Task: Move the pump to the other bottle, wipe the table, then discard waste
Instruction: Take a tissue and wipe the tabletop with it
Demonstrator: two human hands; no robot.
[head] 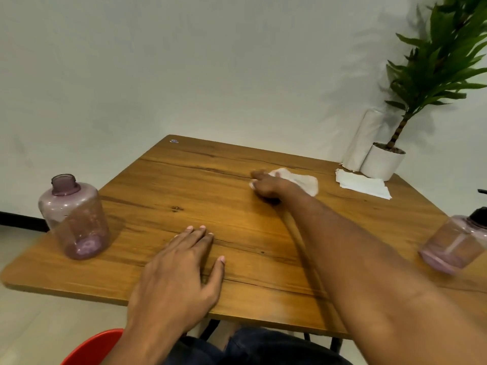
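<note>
My right hand (pixel 267 187) reaches far across the wooden table (pixel 184 185) and grips a crumpled white tissue (pixel 300 180) pressed against the tabletop. My left hand (pixel 181 270) lies flat near the front edge, fingers spread, holding nothing. A pale purple bottle (pixel 75 217) with an uncovered neck stands at the left side. At the right edge a second purple bottle (pixel 456 243) carries the black pump (pixel 480 216), partly cut off by the frame.
A stack of flat white tissues (pixel 362 184) lies at the far right corner beside a white paper roll (pixel 362 143) and a potted plant (pixel 383 160). A red seat (pixel 92 347) shows below the table's front edge.
</note>
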